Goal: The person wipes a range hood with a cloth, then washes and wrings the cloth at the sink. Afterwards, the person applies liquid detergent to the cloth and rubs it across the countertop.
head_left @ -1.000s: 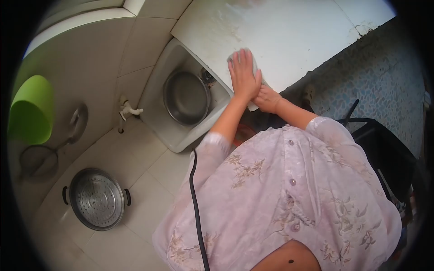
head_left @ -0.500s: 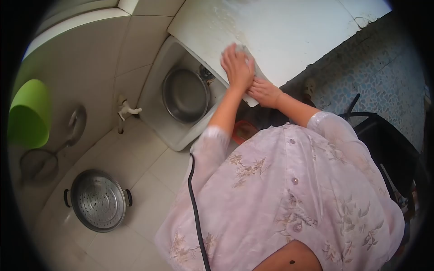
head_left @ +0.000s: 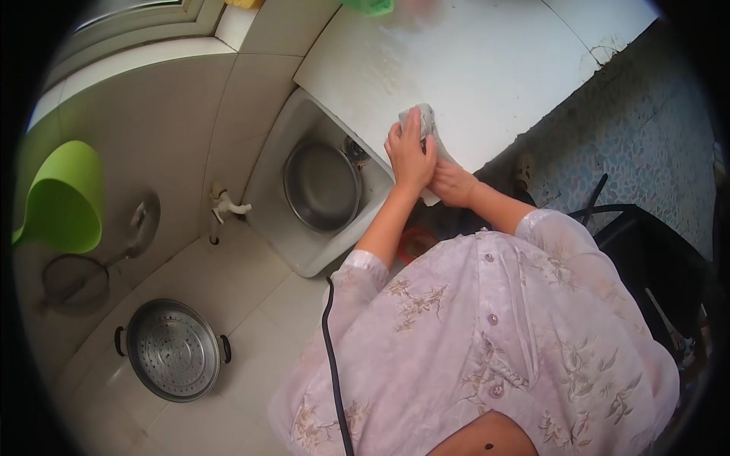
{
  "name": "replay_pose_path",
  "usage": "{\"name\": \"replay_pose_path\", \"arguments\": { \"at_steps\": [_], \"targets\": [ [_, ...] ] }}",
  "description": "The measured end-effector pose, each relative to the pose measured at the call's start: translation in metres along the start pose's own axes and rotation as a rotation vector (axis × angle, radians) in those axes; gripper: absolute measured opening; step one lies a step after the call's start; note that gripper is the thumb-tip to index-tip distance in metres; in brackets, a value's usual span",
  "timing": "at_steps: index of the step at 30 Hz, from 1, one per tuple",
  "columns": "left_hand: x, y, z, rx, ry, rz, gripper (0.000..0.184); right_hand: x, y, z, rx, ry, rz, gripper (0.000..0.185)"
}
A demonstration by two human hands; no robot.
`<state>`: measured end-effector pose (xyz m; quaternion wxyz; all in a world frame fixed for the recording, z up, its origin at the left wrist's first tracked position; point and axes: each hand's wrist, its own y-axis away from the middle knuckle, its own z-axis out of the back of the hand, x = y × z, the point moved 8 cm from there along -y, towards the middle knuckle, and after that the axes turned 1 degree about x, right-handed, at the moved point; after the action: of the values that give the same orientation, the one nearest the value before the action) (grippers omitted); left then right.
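Observation:
My left hand (head_left: 411,159) rests over a pale grey cloth (head_left: 427,115) near the front edge of the white countertop (head_left: 502,83), its fingers closed against the bunched cloth. Just right of it and lower, my right hand (head_left: 454,185) grips the lower part of the same cloth at the counter's edge. The two hands touch or nearly touch, and part of the cloth is hidden beneath them. To the left, a metal basin (head_left: 322,185) stands in the sink (head_left: 304,262). Wet marks show on the countertop behind the cloth.
A white tap (head_left: 228,207) juts from the tiled wall. On the wall hang a green scoop (head_left: 67,199) and a strainer (head_left: 76,284). A perforated steamer pot (head_left: 173,349) sits at lower left. Something green (head_left: 369,6) lies on the counter's far side. A black bin-like container (head_left: 646,258) stands at right.
My left fingers, spread and blurred before, are now closer together on the bunched cloth. Both hands sit slightly nearer me on the counter. The view has tilted up, showing the green item.

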<state>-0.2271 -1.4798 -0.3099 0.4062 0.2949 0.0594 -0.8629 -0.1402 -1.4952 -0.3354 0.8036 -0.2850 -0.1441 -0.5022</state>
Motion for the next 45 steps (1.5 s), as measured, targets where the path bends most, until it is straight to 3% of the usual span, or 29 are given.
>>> {"name": "replay_pose_path", "arguments": {
  "at_steps": [1,3,4,7,10,11,13,14,15,17,18,20,23,26,29,31,34,36,39,42,44,45],
  "targets": [
    [0.001,-0.011,-0.001,-0.064,-0.145,-0.065,0.056,-0.001,-0.001,-0.006,0.097,-0.004,-0.011,0.043],
    [0.020,-0.060,0.005,-0.279,-0.362,-0.052,0.055,0.000,-0.008,0.010,0.032,0.081,-0.037,0.046],
    [0.032,-0.086,0.011,-0.305,-0.347,-0.018,0.054,0.002,-0.009,0.018,-0.027,0.157,-0.058,0.050],
    [0.053,-0.141,0.045,-0.389,-0.328,0.077,0.046,-0.001,-0.008,0.015,0.070,0.104,-0.081,0.054],
    [0.060,-0.150,0.047,-0.258,-0.186,-0.022,0.040,0.000,-0.008,0.016,0.093,0.074,-0.066,0.055],
    [0.060,-0.139,0.042,-0.227,0.044,-0.144,0.035,0.000,-0.007,0.015,0.080,0.068,-0.067,0.056],
    [0.034,-0.091,0.037,-0.132,0.474,0.003,0.036,0.001,-0.008,0.017,0.055,0.051,-0.055,0.055],
    [0.023,-0.064,0.030,-0.128,0.471,-0.128,0.037,0.001,-0.007,0.014,0.054,0.040,-0.050,0.055],
    [0.012,-0.038,0.021,-0.035,0.359,-0.100,0.037,0.000,-0.004,0.003,0.100,0.056,-0.040,0.053],
    [-0.009,-0.002,0.000,0.134,-0.069,-0.272,0.051,-0.004,0.001,-0.004,0.075,-0.043,-0.064,0.048],
    [-0.008,-0.007,-0.007,0.140,-0.067,-0.267,0.051,-0.005,0.000,-0.007,0.077,-0.050,-0.067,0.048],
    [-0.004,-0.036,-0.004,-0.165,-0.323,-0.210,0.062,-0.001,-0.002,0.000,-0.004,0.040,-0.024,0.049],
    [0.035,-0.115,0.015,-0.321,-0.255,-0.007,0.062,-0.004,-0.009,0.010,0.003,0.108,-0.049,0.053],
    [0.045,-0.141,0.036,-0.259,-0.289,0.042,0.059,0.006,-0.007,0.013,0.057,0.080,-0.054,0.056],
    [0.057,-0.115,0.008,-0.157,-0.136,-0.170,0.049,0.001,-0.007,0.012,0.000,0.165,-0.060,0.056],
    [0.015,-0.052,0.013,-0.038,0.070,-0.293,0.048,0.002,-0.005,0.002,0.075,0.143,-0.050,0.055],
    [0.000,-0.020,-0.007,0.072,-0.142,-0.310,0.055,-0.005,-0.004,-0.006,0.160,0.129,-0.041,0.055],
    [0.002,-0.044,-0.003,-0.095,-0.398,-0.234,0.060,0.005,-0.003,-0.008,0.176,0.108,-0.044,0.055],
    [0.039,-0.128,0.025,-0.307,-0.293,-0.030,0.064,0.002,-0.009,0.013,0.079,0.155,-0.044,0.056],
    [0.049,-0.148,0.044,-0.299,-0.409,-0.011,0.063,0.001,-0.007,0.015,0.011,0.101,-0.055,0.056],
    [0.060,-0.137,0.029,-0.244,-0.243,-0.069,0.058,-0.004,-0.006,0.014,-0.002,0.037,-0.072,0.061],
    [0.050,-0.112,0.028,-0.200,0.001,-0.111,0.049,-0.002,-0.006,0.015,0.025,0.086,-0.066,0.057]
  ]
}}
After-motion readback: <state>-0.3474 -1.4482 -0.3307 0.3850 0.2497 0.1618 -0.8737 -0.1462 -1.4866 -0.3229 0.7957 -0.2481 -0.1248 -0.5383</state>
